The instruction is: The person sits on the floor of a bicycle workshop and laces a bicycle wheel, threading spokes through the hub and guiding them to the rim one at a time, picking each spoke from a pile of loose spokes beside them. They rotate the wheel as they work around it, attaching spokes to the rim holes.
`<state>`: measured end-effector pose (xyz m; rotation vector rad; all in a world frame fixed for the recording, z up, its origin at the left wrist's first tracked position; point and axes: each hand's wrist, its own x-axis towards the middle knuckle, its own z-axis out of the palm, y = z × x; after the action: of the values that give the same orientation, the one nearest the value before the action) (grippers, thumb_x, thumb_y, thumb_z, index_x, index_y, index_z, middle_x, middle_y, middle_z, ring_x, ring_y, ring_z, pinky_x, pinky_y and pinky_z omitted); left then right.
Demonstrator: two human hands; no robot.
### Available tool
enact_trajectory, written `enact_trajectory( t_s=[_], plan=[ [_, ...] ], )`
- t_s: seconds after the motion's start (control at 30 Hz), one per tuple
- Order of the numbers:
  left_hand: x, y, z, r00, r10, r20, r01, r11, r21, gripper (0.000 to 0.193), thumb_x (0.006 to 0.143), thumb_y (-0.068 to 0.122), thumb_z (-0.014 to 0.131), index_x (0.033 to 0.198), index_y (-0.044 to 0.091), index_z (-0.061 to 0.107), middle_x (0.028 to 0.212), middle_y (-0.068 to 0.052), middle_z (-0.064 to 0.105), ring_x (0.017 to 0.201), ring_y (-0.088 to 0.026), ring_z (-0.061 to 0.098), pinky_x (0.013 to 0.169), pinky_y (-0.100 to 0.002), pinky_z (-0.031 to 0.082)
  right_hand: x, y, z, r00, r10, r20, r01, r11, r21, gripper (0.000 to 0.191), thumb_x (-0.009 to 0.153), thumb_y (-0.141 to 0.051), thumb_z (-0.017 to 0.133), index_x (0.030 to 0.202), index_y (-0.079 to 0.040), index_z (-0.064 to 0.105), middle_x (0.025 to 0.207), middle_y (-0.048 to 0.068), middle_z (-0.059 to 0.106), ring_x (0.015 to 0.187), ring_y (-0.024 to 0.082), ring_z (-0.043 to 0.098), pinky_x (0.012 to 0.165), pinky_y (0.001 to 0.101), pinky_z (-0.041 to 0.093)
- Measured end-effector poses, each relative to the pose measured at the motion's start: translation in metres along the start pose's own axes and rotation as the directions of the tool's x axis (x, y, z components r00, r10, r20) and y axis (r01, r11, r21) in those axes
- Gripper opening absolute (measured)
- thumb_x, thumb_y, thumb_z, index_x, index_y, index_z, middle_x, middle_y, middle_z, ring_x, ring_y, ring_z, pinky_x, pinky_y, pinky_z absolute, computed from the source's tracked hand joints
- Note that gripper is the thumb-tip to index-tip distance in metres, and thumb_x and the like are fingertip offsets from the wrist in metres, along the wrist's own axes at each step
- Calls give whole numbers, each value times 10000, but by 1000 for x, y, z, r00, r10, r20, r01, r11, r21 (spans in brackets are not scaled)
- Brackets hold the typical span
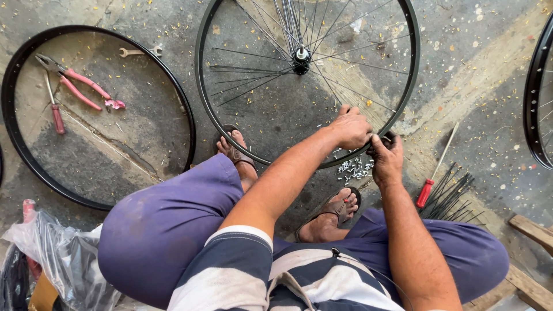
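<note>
1. Far left: a clear plastic bag (pixel 63 259) on the floor (pixel 472 75), bunched up, beside the purple knee.
2. Above it: a bare black rim (pixel 187 115) lying flat on the floor.
3. Inside that rim: pink pliers (pixel 80 86) and a red-handled tool (pixel 56 112), close together.
4. Just above the rim: a small wrench (pixel 135 52) on the floor.
5. In the middle: a spoked wheel (pixel 203 109) lying flat, hub (pixel 300 57) near the top, thin spokes fanning out.
6. Under the wheel's near edge: two feet in sandals, one at the left (pixel 233 150), one lower (pixel 340 207).
7. Left hand (pixel 352 128) on the wheel's near edge, fingers curled down tight over the rim and a spoke.
8. Right hand (pixel 387 161) just beside it, touching the same edge, fingers pinched together on a small dark part; too small to tell what.
9. Below both hands: a little pile of shiny bits (pixel 354 169) on the floor.
10. Right of the hands: a red screwdriver (pixel 432 178) next to a bundle of loose spokes (pixel 452 198).
11. Far right: part of another wheel (pixel 533 98) at the edge, and wooden boards (pixel 530 227) low in the corner.
</note>
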<state>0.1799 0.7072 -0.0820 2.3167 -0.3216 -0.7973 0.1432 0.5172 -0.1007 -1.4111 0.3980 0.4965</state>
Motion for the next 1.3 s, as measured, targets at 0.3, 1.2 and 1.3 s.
enact_trajectory(
  t_s=[0.3,1.2,1.3],
  plan=[
    [0,-1,2,998,35,-49,-36,999,-29,328,927,392,564,1123,233,773,1104,-63,706,1172,-255,510,1049,-478,216,1,0,3,1000,3,-13,-4,1000,-11,413,971,-133,731,1319,-42,528,1082,38,673,877,116,644,722,262,534],
    [1,-2,2,998,0,60,0,1000,-11,299,974,389,575,1072,193,779,1106,-57,701,1203,-246,495,1054,-484,226,-1,-5,7,999,-5,-38,3,998,-69,379,1009,-148,700,1331,-32,536,1050,51,686,865,118,648,726,266,529],
    [2,-1,6,1000,7,3,-7,999,31,265,953,386,603,1013,191,772,1072,-55,667,1149,-236,499,1029,-475,263,-1,-6,7,999,9,-46,-12,998,-67,386,997,-157,697,1326,-32,540,1049,54,687,875,120,660,730,269,534]
  ],
)
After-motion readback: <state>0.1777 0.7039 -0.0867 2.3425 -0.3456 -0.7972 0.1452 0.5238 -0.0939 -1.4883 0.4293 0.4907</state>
